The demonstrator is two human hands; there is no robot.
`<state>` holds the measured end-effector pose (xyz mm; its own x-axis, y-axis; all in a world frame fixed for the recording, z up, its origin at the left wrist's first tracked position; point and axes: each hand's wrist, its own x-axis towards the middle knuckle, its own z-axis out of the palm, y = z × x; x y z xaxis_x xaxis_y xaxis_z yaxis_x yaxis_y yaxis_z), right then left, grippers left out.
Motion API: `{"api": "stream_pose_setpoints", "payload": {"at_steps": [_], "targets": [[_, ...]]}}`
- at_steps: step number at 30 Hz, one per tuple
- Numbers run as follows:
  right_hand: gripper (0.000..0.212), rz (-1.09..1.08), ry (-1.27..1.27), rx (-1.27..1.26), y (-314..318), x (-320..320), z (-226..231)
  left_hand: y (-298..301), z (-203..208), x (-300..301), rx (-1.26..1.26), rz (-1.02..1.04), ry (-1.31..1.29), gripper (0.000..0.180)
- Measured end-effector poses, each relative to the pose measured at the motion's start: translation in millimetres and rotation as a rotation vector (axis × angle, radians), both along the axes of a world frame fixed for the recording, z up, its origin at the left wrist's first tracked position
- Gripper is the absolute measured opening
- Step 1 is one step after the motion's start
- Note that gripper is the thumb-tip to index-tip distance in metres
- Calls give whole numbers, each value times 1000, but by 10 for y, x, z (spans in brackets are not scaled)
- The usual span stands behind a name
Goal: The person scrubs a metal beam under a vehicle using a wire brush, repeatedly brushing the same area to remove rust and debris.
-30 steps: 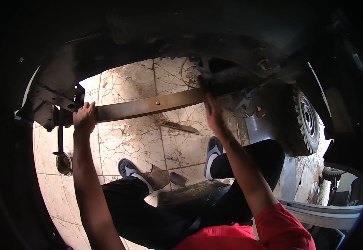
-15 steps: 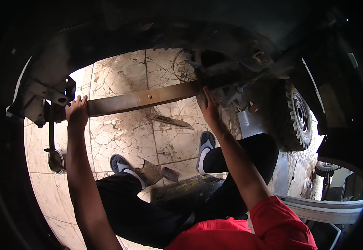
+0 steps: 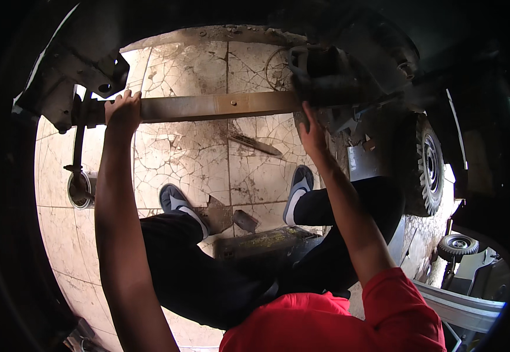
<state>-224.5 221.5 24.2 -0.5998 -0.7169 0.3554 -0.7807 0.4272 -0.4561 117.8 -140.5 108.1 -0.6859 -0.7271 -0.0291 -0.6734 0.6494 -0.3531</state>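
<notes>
A long, rusty brown leaf spring (image 3: 208,108) with a small bolt head at its middle spans from left to right under the dark vehicle body. My left hand (image 3: 124,111) is wrapped over its left end, close to a dark metal bracket (image 3: 105,76). At the other end, my right hand (image 3: 313,134) touches the spring with its fingers stretched out. Shadow hides part of these fingertips, beside a dark mount (image 3: 325,64). Below the left bracket hangs a dark rod (image 3: 78,141), reaching down to a round metal can (image 3: 81,190).
Cracked pale floor tiles (image 3: 167,146) lie below, with a wooden stick (image 3: 255,144) on them. A dark box (image 3: 267,243) sits between my legs. A treaded wheel (image 3: 431,164) stands at right, with another wheel (image 3: 458,245) farther down. Dark vehicle parts surround the top.
The view has tilted, so the spring and both hands appear higher and slightly farther right. Both hands keep about the same places on the spring.
</notes>
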Motion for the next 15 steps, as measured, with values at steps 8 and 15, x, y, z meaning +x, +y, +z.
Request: {"api": "stream_pose_setpoints", "payload": {"at_steps": [8, 15], "targets": [[71, 88, -37, 110, 14, -22, 94, 145, 72, -68, -9, -54, 152, 35], [68, 175, -4, 40, -37, 88, 43, 51, 105, -48, 259, -233, 319, 35]]}}
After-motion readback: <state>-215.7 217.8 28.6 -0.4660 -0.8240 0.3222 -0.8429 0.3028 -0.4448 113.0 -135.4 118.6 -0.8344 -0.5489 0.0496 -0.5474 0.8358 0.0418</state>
